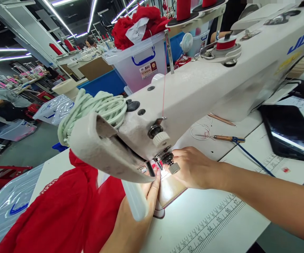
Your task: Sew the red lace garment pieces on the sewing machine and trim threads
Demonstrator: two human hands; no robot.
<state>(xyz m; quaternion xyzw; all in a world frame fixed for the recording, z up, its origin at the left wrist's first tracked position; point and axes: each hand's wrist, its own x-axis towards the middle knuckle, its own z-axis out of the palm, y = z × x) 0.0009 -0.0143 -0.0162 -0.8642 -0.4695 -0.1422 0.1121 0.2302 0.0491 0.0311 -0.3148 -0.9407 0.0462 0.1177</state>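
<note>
Red cloth (107, 202) touches the left hand (127, 216), fingers extended.

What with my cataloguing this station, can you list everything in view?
sewing machine: one, white, centre
cord bundle: one, green, atop machine
table: one, white, beneath
cloth: one heap, red, left table
thread cones: several, red, top
bobbin: one, red, machine top
boxes: several, clear, behind and left
boxed cloth: one heap, red, behind
fan: one, white, behind
awl: one, brown, right table
strap: one, blue, beside awl
tablet: one, black, far right
lights: several, white, upper left
people: some, one in grey, far left
left hand: one, bare, left of needle
right hand: one, bare, right of needle
</note>
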